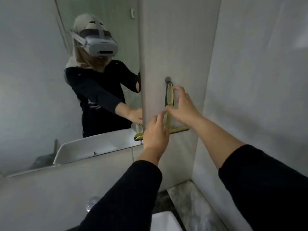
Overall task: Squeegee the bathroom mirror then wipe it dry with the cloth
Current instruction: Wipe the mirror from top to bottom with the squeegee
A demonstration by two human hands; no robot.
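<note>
Here both hands (182, 106) touch the hook-hung squeegee (169, 97).

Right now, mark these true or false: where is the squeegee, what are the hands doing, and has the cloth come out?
1. The squeegee hangs from a hook on the wall panel right of the mirror. True.
2. Only the right hand is at the squeegee. False: the left hand is at it too.
3. The blade is against the mirror glass. False: it lies against the wall panel.
4. No cloth is in view. True.
</note>
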